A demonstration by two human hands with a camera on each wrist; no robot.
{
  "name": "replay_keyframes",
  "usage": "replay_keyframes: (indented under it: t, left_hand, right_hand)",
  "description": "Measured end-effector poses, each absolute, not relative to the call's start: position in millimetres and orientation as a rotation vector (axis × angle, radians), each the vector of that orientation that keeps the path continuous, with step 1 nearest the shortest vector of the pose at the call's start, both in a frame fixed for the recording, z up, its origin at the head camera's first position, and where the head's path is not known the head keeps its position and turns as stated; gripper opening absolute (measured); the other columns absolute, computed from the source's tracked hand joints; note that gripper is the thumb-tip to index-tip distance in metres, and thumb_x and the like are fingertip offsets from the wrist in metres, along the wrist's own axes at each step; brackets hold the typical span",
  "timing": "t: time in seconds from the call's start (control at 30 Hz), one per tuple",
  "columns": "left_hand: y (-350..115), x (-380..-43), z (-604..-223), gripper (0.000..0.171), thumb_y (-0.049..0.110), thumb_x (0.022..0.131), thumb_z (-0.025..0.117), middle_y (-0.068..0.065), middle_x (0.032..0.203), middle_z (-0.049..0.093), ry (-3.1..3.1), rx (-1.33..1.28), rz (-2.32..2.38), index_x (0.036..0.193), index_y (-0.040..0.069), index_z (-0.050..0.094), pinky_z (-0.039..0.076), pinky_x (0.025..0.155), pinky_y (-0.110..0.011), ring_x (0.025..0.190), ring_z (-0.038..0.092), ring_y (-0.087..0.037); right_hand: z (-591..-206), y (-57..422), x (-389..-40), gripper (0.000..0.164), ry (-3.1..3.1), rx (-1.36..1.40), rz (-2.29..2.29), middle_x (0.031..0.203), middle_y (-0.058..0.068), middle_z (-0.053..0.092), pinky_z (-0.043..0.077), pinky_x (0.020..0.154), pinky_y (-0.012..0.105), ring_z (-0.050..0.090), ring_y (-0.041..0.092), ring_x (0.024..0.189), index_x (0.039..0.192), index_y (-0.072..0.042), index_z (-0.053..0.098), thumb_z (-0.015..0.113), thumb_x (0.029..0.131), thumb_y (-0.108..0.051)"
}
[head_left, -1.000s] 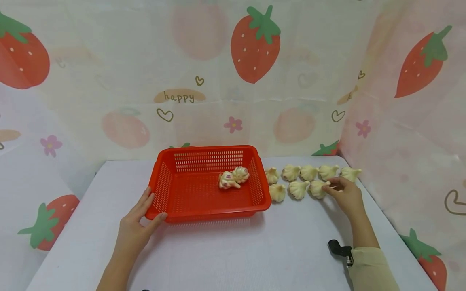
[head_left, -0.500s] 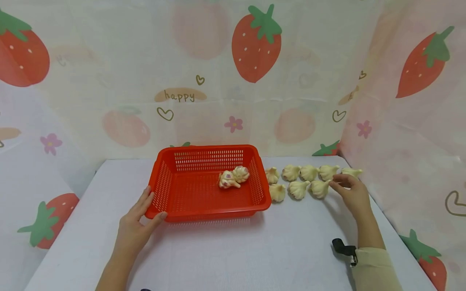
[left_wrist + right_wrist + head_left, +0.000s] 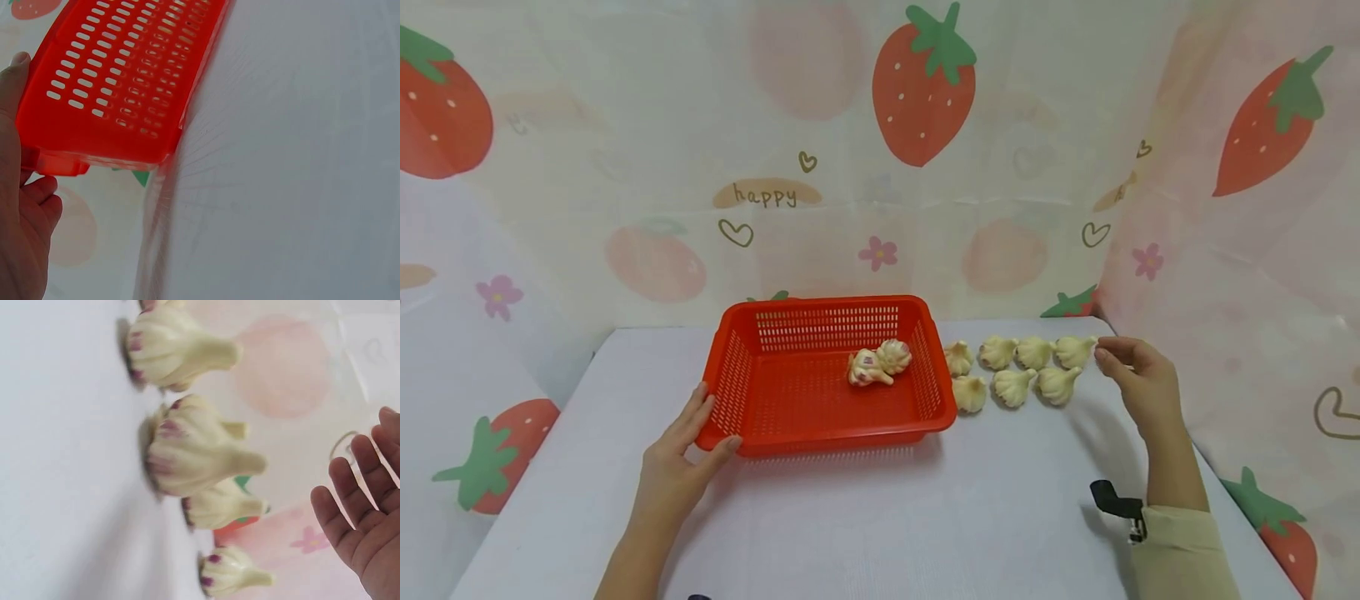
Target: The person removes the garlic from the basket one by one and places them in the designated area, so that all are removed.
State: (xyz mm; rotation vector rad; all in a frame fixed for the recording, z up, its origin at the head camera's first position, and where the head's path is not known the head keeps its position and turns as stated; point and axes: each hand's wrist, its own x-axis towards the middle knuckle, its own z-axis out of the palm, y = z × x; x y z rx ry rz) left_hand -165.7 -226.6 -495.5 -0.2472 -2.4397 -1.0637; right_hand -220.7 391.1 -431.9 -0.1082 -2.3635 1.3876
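Observation:
A red perforated basket (image 3: 831, 442) stands at the table's middle, with two garlic bulbs (image 3: 871, 367) inside toward its right. My left hand (image 3: 673, 467) grips its front left corner, thumb on the front rim and fingers along the left side; the left wrist view shows the basket wall (image 3: 112, 81) beside that hand. To the right of the basket, pale garlic bulbs (image 3: 1056, 386) lie in two rows. At their right end is my right hand (image 3: 1142, 383), hiding the back row's last bulb. In the right wrist view its fingers (image 3: 350, 506) are extended, apart from the bulbs (image 3: 200, 450).
A white cloth covers the table (image 3: 880, 517). Behind and to the right hang strawberry-printed sheets (image 3: 925, 100). A black wrist mount (image 3: 1116, 502) sticks out from the right sleeve (image 3: 1183, 550).
My right hand has moved right and back, away from the front row's last bulb, and now covers the back row's last one. The left hand and basket stay in place.

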Motion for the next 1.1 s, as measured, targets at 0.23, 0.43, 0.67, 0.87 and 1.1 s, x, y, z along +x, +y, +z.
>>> replay_keyframes:
  t: [0.23,0.43,0.67,0.87,1.1]
  left_hand:
    - [-227,-165,-496,0.079,0.027,0.083,0.087,0.003,0.161,0.043,-2.432,-0.256,-1.058,0.151,0.012,0.051,0.026,0.105,0.001,0.147,0.043,-0.023]
    - [-225,-168,-496,0.08,0.029,0.084,0.087,0.004,0.162,0.042,-2.436,-0.267,-1.077,0.152,0.014,0.05,0.027,0.104,0.001,0.147,0.042,-0.022]
    - [-225,-168,-495,0.079,0.029,0.083,0.087,0.005,0.161,0.044,-2.426,-0.248,-1.089,0.152,0.015,0.051,0.028,0.102,0.001,0.146,0.043,-0.02]
    - [-227,-167,-496,0.079,0.029,0.083,0.087,0.004,0.161,0.044,-2.426,-0.256,-1.101,0.152,0.014,0.05,0.028,0.103,0.001,0.147,0.042,-0.019]
    - [-227,-167,-497,0.08,0.03,0.084,0.086,0.005,0.162,0.041,-2.442,-0.249,-1.106,0.153,0.017,0.048,0.029,0.102,0.001,0.148,0.041,-0.021]
  right_hand:
    - [-405,367,-212,0.035,-2.294,0.013,1.359,0.109,-0.019,0.071,0.052,0.079,0.009,0.066,-0.002,0.093,0.123,0.0,0.069,0.072,0.098,-0.023]
    - [-400,342,-210,0.03,-2.328,0.164,1.317,0.111,-0.013,0.07,0.053,0.078,0.011,0.066,0.0,0.094,0.122,-0.002,0.07,0.071,0.098,-0.02]
    - [-393,298,-213,0.025,-2.366,0.311,1.369,0.114,0.006,0.073,0.055,0.079,0.015,0.067,0.009,0.097,0.119,-0.007,0.072,0.072,0.098,-0.021]
    - [-375,262,-226,0.025,-2.469,0.441,1.311,0.116,0.006,0.073,0.056,0.086,0.026,0.067,0.02,0.102,0.12,-0.014,0.072,0.072,0.098,-0.027]
    - [-341,226,-255,0.025,-2.659,0.73,1.25,0.118,0.004,0.073,0.057,0.09,0.043,0.067,0.023,0.104,0.118,-0.015,0.073,0.073,0.097,-0.028]
